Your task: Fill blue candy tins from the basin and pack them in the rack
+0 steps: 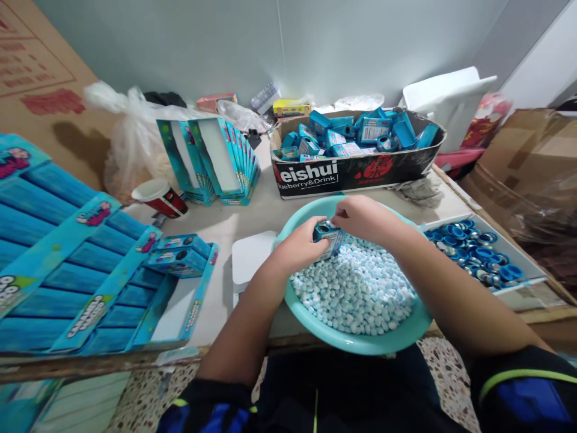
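Observation:
My left hand point(303, 243) is wrapped around a small blue candy box point(332, 236), which has a dark round opening in its top. It holds the box over a turquoise basin point(356, 344) filled with pale blue and white candies point(360, 294). Fingers pinched together, my right hand point(360, 219) is at the top of that box, beside the opening. A bit of white candy point(333, 225) shows at its fingertips; the rest of what it pinches is hidden.
Behind the basin, a black carton point(360, 174) holds several blue boxes. A white tray point(532, 279) of blue-and-silver round caps stands right. To the left are display trays of blue boxes point(81, 264), a paper cup point(162, 198), a white flat object point(253, 258) and stacked display cartons point(225, 162).

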Available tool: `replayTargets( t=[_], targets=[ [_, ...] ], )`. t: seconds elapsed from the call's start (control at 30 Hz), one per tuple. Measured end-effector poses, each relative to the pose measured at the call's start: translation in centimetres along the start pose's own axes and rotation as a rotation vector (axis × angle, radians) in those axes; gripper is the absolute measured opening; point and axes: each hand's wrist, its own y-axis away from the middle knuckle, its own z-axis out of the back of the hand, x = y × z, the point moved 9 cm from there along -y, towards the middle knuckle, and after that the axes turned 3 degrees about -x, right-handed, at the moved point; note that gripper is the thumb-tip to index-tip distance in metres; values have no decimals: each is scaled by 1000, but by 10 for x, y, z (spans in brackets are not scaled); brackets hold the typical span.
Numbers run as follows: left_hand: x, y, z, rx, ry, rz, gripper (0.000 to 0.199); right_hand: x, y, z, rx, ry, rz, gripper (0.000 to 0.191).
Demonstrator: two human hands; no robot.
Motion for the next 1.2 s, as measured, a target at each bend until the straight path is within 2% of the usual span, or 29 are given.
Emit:
replayTargets(
  t=[0.2,0.37,0.63,0.77,1.03,1.2],
  targets=[
    [-8,4,2,-10,-11,-8,61,7,0,-3,-28,-41,60,28],
    [-10,6,1,20,-40,5,58,16,0,-8,-40,-130,116,21],
    [-17,9,1,20,-44,9,50,25,4,-9,20,-277,163,20],
    [-21,10,3,0,-32,-16,52,25,4,-12,46,-382,177,17],
    [-15,7,3,-27,-49,-37,54,24,1,-16,45,-537,160,13],
    [-8,4,3,-40,-78,-12,59,24,0,-23,105,-670,127,15]
  ],
)
